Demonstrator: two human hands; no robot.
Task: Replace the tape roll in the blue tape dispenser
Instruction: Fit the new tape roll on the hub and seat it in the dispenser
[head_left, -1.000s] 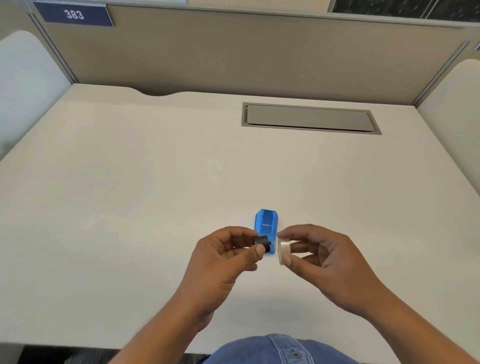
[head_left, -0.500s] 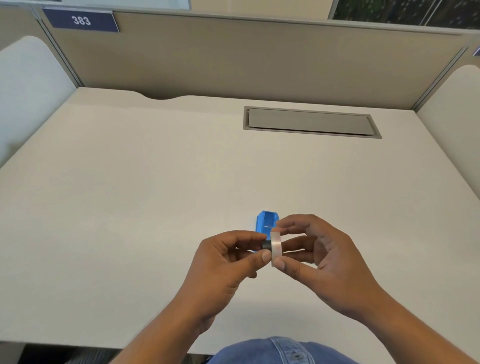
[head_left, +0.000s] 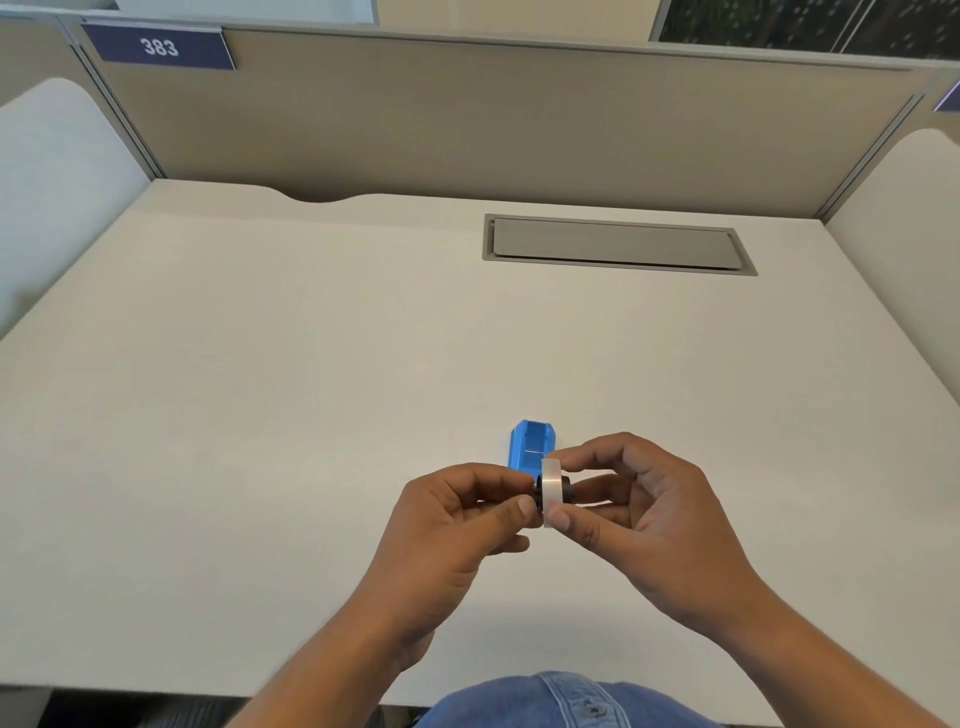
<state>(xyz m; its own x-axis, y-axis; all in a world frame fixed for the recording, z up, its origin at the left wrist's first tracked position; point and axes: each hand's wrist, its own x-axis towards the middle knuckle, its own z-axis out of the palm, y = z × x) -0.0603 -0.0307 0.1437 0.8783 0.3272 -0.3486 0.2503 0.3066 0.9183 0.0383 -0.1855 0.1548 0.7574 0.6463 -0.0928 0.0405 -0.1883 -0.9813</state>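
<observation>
The blue tape dispenser (head_left: 531, 448) lies on the white desk (head_left: 260, 415), its hollow facing up with no roll in it. Just in front of it, above the desk, my right hand (head_left: 639, 514) pinches a whitish tape roll (head_left: 551, 488) between thumb and forefinger. A small black spool (head_left: 567, 489) runs through the roll's hole and pokes out on both sides. My left hand (head_left: 457, 525) grips the spool's left end with thumb and fingertips. The near end of the dispenser is hidden behind the roll and my fingers.
A grey cable hatch (head_left: 618, 244) is set flush into the desk at the back right. Beige partition walls (head_left: 467, 119) close off the desk at the back and sides. A label reading 383 (head_left: 158, 47) sits at the top left.
My hands came together. The black spool, held apart from the roll one second ago, has been pushed through the roll's hole and now sticks out on its right side.
</observation>
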